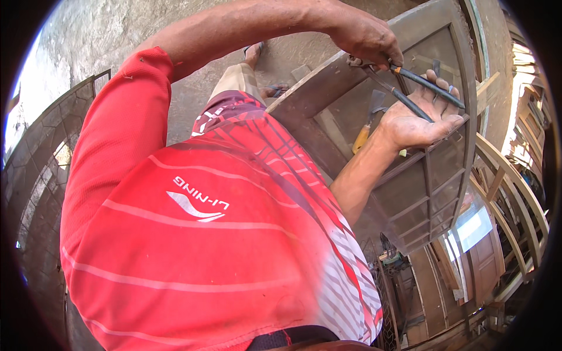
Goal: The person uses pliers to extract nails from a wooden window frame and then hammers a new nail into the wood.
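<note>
My left hand (369, 41) is closed around the head end of a pincer tool (430, 85) with long dark handles, one partly orange. My right hand (418, 123) is palm up beneath those handles, fingers spread and slightly curled, with the handles lying over the palm and fingertips. Both hands are over a dark wooden window frame (307, 93) with glass panes. On it, left of my right wrist, lies a yellow-handled bladed tool (360, 139). Another narrow tool, partly hidden, shows behind my right fingers.
A concrete floor (205, 52) with my sandaled feet is beyond my body. Curved metal lattice frames (47, 134) stand at left. Curved wooden frames (503, 175) and stacked boards and panels (445, 281) are at right.
</note>
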The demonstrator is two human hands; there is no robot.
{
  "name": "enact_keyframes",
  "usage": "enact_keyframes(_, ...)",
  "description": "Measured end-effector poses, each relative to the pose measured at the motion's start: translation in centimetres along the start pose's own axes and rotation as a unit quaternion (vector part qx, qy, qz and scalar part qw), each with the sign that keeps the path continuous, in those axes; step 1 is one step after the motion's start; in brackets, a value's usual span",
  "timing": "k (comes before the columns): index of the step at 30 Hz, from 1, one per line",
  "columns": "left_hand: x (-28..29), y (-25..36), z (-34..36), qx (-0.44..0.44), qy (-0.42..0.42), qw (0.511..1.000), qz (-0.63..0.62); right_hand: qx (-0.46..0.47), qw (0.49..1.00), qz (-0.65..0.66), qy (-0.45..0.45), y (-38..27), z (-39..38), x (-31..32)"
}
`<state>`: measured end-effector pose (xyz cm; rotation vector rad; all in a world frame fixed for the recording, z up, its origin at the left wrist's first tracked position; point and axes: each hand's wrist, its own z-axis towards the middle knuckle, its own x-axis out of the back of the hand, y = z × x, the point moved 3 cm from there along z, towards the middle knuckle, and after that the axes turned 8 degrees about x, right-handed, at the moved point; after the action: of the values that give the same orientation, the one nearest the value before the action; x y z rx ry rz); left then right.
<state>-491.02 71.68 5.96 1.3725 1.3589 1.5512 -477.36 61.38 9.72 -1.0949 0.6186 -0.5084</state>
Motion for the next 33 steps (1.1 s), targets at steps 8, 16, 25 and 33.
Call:
enact_keyframes(8, 0.1, 0.2, 0.3, -0.047, 0.002, 0.996, 0.071, 0.044, 0.998, -0.025, 0.04, 0.4, 0.2, 0.1)
enact_keyframes(16, -0.1, -0.4, 1.0, -0.022, -0.025, 0.999, 0.029, 0.082, 0.996, -0.029, -0.026, 1.0, 1.8, 0.3)
enact_keyframes(25, 0.5, -2.6, 1.3, -0.037, -0.081, 0.992, -0.085, 0.049, 0.995, 0.013, -0.083, 1.0, 2.5, -1.1)
enact_keyframes(33, 0.6, -4.1, 1.0, -0.034, -0.015, 0.994, -0.105, -0.098, 0.96, 0.17, -0.2, 3.6, 6.1, 0.7)
